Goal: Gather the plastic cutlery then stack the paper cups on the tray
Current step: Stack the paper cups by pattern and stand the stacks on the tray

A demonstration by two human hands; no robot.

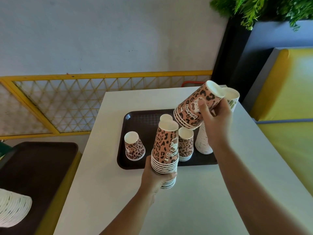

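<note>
Leopard-print cup stacks are filling both hands: my left hand (158, 179) is gripping a tall inverted stack (166, 150) near the brown tray (135, 119), my right hand (216, 116) is clutching a short tilted stack (196, 107) above it. I am judging that misaligned rims could jam, toppling the tray's standing cups (134, 146).

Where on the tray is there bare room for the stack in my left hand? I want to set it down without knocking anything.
The tray's far-left part, behind the single cup, is bare. Its right half is crowded: the short leopard stack and tall white stack stand close together.
</note>
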